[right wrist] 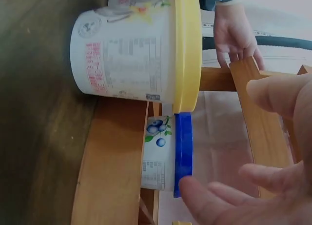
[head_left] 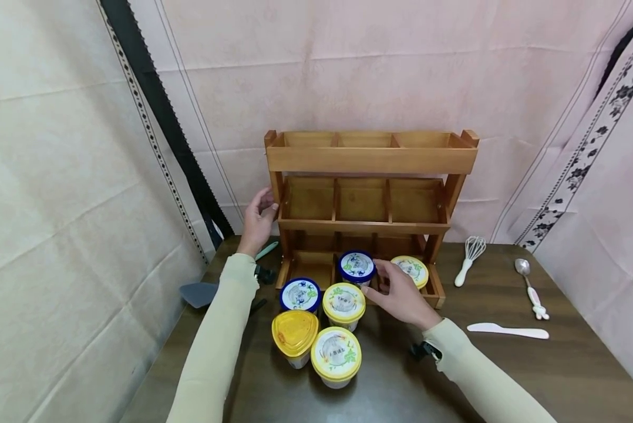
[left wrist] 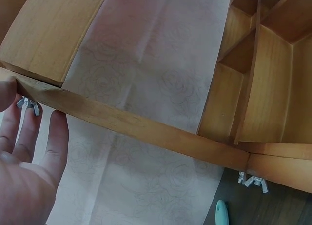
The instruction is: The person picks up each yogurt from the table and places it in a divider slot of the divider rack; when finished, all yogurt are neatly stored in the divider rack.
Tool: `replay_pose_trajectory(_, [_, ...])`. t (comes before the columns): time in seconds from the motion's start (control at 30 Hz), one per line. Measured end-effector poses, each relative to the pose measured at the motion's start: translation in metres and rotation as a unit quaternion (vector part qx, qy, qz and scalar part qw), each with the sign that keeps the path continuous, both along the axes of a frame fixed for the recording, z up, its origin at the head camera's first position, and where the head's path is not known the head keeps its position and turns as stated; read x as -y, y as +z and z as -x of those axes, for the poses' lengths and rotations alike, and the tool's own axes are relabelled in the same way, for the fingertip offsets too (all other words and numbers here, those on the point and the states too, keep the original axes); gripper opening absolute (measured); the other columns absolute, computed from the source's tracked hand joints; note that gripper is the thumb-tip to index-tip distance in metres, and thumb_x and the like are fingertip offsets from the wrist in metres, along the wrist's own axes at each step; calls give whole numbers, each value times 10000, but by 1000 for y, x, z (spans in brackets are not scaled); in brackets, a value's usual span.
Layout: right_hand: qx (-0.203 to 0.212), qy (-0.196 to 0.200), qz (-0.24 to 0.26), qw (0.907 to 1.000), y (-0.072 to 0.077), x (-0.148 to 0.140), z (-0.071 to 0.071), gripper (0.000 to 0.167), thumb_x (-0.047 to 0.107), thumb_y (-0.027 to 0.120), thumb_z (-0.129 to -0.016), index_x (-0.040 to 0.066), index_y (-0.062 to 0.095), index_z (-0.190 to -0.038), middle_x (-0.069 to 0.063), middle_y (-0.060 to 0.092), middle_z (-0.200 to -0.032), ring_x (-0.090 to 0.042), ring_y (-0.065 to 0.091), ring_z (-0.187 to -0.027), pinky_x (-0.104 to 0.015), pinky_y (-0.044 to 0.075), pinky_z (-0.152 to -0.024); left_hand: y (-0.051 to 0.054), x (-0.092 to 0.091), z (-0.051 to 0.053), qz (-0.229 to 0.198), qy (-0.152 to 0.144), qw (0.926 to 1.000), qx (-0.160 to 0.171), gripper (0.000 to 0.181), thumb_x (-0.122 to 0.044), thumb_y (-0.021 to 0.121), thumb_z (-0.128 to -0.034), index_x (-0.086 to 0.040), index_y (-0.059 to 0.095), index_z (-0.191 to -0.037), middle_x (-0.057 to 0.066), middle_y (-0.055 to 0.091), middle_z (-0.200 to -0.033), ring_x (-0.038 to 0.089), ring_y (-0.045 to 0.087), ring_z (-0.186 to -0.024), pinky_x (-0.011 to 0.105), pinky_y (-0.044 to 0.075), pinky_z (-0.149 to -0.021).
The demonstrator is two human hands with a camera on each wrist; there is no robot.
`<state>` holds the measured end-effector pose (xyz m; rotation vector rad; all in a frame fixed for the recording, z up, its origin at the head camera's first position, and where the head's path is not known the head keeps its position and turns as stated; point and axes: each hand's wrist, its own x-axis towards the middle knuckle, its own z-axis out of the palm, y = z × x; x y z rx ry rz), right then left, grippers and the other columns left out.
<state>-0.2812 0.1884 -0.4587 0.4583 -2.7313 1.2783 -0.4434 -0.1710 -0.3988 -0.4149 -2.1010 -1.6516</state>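
A three-tier wooden rack (head_left: 371, 160) stands at the back of the table. My left hand (head_left: 259, 220) rests against its left side post, fingers extended around a wing nut (left wrist: 30, 105) in the left wrist view. A blue-lidded tub (head_left: 356, 265) sits in the bottom tier's middle compartment. My right hand (head_left: 401, 296) is beside it, fingers spread; in the right wrist view a fingertip (right wrist: 187, 186) meets the blue lid's edge. A yellow-lidded tub (head_left: 411, 270) occupies the right compartment. Before the rack stands another yellow-lidded tub (head_left: 344, 304), large in the right wrist view.
Nearer on the table are another blue-lidded tub (head_left: 300, 295), a tub with a rounded-triangle yellow lid (head_left: 295, 333) and a yellow-lidded one (head_left: 336, 355). At right lie a whisk (head_left: 471, 258), a spoon (head_left: 530, 288) and a white knife (head_left: 508, 331). A grey spatula (head_left: 197, 294) lies left.
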Motion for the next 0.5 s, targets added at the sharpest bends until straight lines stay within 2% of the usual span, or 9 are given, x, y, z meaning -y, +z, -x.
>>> replay_pose_trajectory(0.13, [-81,149,92,9998,-3,1,-6,728,410,801,-949,68,506,-1519,-169,636,-1415,-358,627,-1298,-519,584,-1028,1,3,0,28,-10,10000,-38,449,-163,603,-1088,-218,542,-1530,139,613,-1386,292,578,-1306,500,481,-1150])
replay_pose_trajectory(0.33, [-19,395,196,9990,-6,2,-9,700,409,819,-933,77,544,-1484,-189,637,-1424,-375,628,-1308,-530,582,-1030,3,4,4,4,-52,10000,-40,455,-183,603,-1090,-243,534,-1536,116,609,-1408,282,574,-1321,510,495,-1144])
replay_pose_trajectory(0.5, [-2,639,91,9979,-20,2,-11,716,441,834,-912,86,556,-1469,-143,651,-1407,-308,674,-1255,-465,599,-1013,-3,3,3,10,-46,10000,22,458,-195,606,-1090,-262,533,-1537,100,611,-1417,276,576,-1328,503,506,-1143])
